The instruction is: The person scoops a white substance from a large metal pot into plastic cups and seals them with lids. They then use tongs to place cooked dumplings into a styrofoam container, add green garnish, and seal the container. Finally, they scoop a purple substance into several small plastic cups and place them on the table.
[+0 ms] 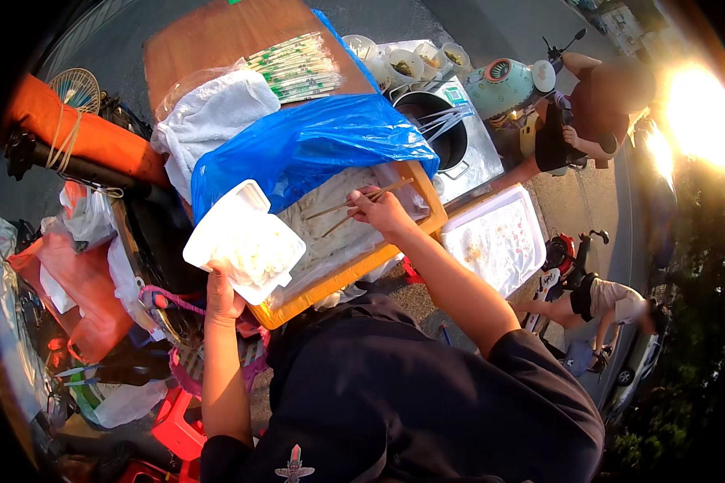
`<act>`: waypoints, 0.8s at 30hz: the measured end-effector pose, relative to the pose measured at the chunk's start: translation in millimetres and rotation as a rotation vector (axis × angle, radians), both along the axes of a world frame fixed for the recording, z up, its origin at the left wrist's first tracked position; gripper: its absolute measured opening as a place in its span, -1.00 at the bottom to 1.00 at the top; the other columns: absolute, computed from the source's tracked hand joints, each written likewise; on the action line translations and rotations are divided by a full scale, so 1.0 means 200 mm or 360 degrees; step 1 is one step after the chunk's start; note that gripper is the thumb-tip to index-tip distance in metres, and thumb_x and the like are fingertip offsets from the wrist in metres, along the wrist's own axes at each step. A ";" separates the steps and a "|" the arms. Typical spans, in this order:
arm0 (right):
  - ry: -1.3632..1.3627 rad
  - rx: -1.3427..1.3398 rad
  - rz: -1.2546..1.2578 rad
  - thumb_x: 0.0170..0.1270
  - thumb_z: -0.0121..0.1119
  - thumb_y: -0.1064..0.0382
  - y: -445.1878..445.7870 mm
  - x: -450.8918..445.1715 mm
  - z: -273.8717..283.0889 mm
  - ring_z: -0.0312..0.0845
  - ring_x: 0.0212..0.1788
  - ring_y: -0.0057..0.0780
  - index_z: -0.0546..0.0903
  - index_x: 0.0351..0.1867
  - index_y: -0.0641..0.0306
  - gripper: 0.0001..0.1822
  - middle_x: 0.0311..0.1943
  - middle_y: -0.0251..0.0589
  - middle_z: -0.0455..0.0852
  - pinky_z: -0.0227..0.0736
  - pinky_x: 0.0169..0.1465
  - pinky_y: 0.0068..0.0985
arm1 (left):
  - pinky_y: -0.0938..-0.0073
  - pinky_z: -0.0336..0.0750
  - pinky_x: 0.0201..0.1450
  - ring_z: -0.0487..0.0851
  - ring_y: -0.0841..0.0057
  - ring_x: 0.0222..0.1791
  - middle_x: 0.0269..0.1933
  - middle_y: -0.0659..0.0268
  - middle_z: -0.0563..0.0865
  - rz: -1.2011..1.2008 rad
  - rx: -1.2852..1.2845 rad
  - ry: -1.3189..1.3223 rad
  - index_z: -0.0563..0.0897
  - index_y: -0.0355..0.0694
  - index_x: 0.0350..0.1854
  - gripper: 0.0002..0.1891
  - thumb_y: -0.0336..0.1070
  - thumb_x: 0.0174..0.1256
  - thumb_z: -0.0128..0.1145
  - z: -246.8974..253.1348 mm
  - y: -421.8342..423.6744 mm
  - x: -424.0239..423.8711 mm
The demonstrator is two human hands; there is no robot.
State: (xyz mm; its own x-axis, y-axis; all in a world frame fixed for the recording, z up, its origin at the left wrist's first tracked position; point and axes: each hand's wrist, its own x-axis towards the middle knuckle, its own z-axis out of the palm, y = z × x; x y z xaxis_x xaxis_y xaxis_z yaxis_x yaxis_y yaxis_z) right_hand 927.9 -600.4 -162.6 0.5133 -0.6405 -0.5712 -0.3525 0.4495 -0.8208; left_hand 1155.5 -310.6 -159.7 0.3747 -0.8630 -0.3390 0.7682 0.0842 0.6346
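My left hand [225, 296] grips the near edge of a white foam takeaway box [217, 232], its lid folded back. Pale food, perhaps noodles, fills the box [260, 256]; glare hides the detail. In my right hand [382, 211] is a pair of wooden chopsticks [338, 217], tips apart and pointing left. They hang over a wood-framed tray [338, 268] lined with clear plastic. Whitish residue or food covers the tray's floor; I cannot tell which. A blue plastic bag [314, 133] drapes over the tray's far side.
Wrapped chopsticks [296, 66] and a white towel [217, 115] lie on a brown board [217, 36]. To the right stand a dark pot [441, 136], small food tubs [405, 63] and a white plastic tray [495, 232]. A person [592, 108] sits on a scooter; another person [610, 302] is lower right.
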 end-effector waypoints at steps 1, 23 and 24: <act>0.0092 0.0006 0.0095 0.57 0.25 0.05 0.03 0.05 -0.16 0.78 -0.07 -0.41 0.69 0.04 0.28 -0.69 -0.07 -0.20 0.79 0.70 0.01 -0.46 | 0.06 0.42 0.53 0.46 0.21 0.50 0.56 0.16 0.42 0.0038 0.0021 -0.0035 0.13 -0.30 0.64 0.31 0.54 0.00 0.39 0.04 0.04 0.01; -0.0604 0.0888 -0.0650 0.49 0.19 0.36 0.04 -0.05 0.06 0.82 -0.06 -0.05 0.63 -0.10 0.50 -0.83 -0.15 0.00 0.75 0.86 -0.01 -0.40 | 0.06 0.43 0.52 0.46 0.23 0.50 0.56 0.19 0.42 -0.0127 0.0073 -0.0170 0.11 -0.23 0.66 0.34 0.64 -0.05 0.30 0.02 0.21 -0.02; -0.0640 0.0827 -0.0633 0.49 0.21 0.35 0.03 -0.07 0.13 0.82 -0.08 -0.07 0.64 -0.11 0.49 -0.83 -0.16 -0.01 0.76 0.86 -0.02 -0.40 | 0.06 0.45 0.51 0.47 0.23 0.50 0.56 0.19 0.41 -0.0189 0.0041 -0.0146 0.11 -0.23 0.65 0.33 0.62 -0.04 0.31 -0.01 0.19 -0.02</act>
State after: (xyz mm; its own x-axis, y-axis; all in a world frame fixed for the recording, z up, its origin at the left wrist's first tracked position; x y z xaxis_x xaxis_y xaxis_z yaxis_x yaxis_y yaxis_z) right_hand 913.0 -594.3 -136.3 0.5322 -0.5208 -0.6675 0.1975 0.8431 -0.5003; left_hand 1152.0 -272.9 -162.0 0.3007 -0.8946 -0.3305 0.7106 -0.0209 0.7033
